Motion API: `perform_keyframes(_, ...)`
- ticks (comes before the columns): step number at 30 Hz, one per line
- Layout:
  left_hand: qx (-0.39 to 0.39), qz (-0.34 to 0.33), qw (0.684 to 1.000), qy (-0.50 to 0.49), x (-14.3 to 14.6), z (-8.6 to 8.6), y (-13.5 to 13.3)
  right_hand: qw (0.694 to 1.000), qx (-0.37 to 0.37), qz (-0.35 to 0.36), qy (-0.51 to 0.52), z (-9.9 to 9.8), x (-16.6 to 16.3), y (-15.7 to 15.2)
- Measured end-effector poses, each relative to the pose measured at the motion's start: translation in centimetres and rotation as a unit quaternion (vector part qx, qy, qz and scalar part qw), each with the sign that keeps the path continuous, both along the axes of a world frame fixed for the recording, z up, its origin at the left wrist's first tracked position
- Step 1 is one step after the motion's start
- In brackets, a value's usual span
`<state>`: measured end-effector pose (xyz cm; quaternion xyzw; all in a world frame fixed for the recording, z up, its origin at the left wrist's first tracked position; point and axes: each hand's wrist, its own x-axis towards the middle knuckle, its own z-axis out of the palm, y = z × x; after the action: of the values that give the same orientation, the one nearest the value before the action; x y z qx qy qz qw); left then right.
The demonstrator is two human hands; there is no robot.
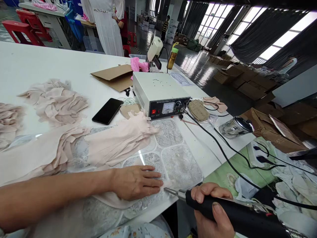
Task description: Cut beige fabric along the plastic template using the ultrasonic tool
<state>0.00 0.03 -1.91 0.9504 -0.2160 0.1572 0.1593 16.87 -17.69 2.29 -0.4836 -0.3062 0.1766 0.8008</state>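
My left hand (138,182) lies flat, fingers stretched out, on a thin pale pink fabric piece (111,200) over a stone-patterned mat (182,162). My right hand (218,219) is wrapped round the black handle of a handheld ultrasonic welder (244,213). Its pointed metal tip is at the fabric's edge, just right of my left fingertips; whether it touches, I cannot tell. Beyond my left hand, a fanned stack of pink fabric pieces (117,142) rests on the mat. A larger layered stack (37,155) lies to the left, partly behind my forearm.
A white control box (158,89) stands at the back, its black cable (218,142) running right. Nearby are a phone (107,111), folded cardboard (115,77), a lidded canister (235,128) and a bottle (172,58). Crumpled fabric (58,100) lies left; a cardboard box (274,132) stands right.
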Motion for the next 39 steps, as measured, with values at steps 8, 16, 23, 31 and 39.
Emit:
perform_keyframes(8,-0.004,0.0,1.0,0.008,0.0,0.1,0.1,1.0,0.007,-0.025,0.002,0.4,0.5,-0.2)
perform_keyframes(16,-0.008,-0.002,0.999,0.034,0.0,1.0,0.4,0.998,0.015,-0.053,0.013,-0.5,0.9,-0.2)
perform_keyframes(23,0.012,0.064,0.994,0.088,-2.0,2.1,1.4,0.998,0.02,-0.065,0.018,-0.9,1.4,0.0)
perform_keyframes(31,0.025,0.069,0.994,0.076,-1.0,2.5,1.4,0.996,0.047,-0.072,0.012,-0.6,1.9,1.0)
perform_keyframes(39,0.04,0.01,0.995,0.09,0.7,3.0,2.7,0.997,0.046,-0.065,-0.013,-1.1,1.6,1.4)
